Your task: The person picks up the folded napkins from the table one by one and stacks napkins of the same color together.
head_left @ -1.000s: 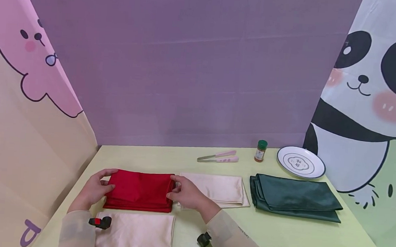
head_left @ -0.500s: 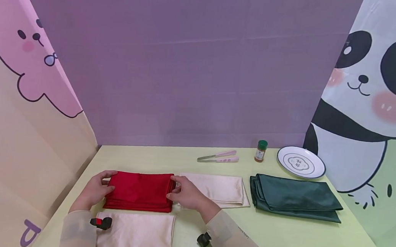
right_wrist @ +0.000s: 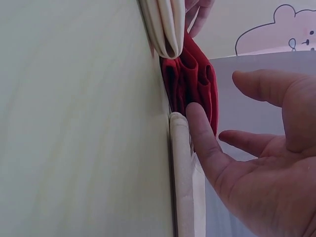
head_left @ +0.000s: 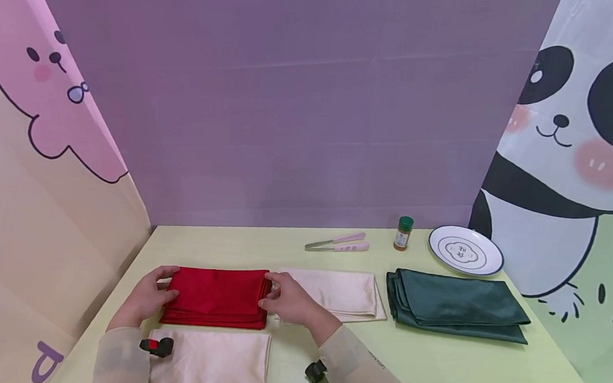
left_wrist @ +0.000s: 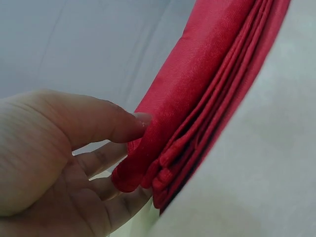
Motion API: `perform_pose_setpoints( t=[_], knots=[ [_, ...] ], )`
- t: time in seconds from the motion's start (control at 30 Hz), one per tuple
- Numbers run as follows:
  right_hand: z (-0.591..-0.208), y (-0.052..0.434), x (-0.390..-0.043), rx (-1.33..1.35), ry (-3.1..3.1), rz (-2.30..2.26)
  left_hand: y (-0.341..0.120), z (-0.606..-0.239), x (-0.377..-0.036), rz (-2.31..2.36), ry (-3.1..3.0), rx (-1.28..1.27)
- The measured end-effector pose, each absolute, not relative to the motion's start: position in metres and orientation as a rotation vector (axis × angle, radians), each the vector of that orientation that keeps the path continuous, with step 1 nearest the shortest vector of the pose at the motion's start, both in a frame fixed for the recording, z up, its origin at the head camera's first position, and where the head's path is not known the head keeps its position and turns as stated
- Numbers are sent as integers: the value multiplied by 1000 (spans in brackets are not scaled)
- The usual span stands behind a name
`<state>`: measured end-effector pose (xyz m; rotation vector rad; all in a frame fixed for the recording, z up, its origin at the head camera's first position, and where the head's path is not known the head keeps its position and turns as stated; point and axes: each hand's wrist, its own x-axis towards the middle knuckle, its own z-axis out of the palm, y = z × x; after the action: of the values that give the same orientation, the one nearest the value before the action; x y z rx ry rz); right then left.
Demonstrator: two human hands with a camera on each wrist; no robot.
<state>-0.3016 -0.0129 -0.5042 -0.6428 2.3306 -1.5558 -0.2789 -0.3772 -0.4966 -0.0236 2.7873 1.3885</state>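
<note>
The red cloth [head_left: 216, 295], folded in layers, is lying on the table [head_left: 433, 366] just behind a cream cloth [head_left: 209, 363] at the near edge. Its left end is being touched by the left hand [head_left: 144, 299], thumb on top and fingers loosely spread at the edge, nothing pinched. Its right end is being touched by the right hand [head_left: 290, 302], fingers straight. A second cream cloth [head_left: 342, 292] and a green cloth [head_left: 453, 305] are lying alongside. Tongs [head_left: 337, 243], a jar [head_left: 403, 233] and a plate [head_left: 465, 251] are sitting farthest back.
</note>
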Motion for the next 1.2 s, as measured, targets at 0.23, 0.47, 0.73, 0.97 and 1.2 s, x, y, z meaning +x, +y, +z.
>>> perform_pose_setpoints(
  t=[0.23,0.47,0.73,0.97,1.2],
  knots=[
    [-503,-11,-301,-642,2323,-1563,-378,-498,-279,1419,2757,-79],
    [-504,-11,-301,-638,2330,-1556,-377,-498,-280,1423,2749,-82],
    [-506,-11,-301,-642,2329,-1568,-378,-500,-280,1437,2746,-71],
    [-505,-10,-299,-644,2325,-1558,-379,-500,-279,1446,2744,-59],
    [-500,-9,-297,-649,2314,-1549,-381,-497,-277,1418,2754,-48]
  ],
)
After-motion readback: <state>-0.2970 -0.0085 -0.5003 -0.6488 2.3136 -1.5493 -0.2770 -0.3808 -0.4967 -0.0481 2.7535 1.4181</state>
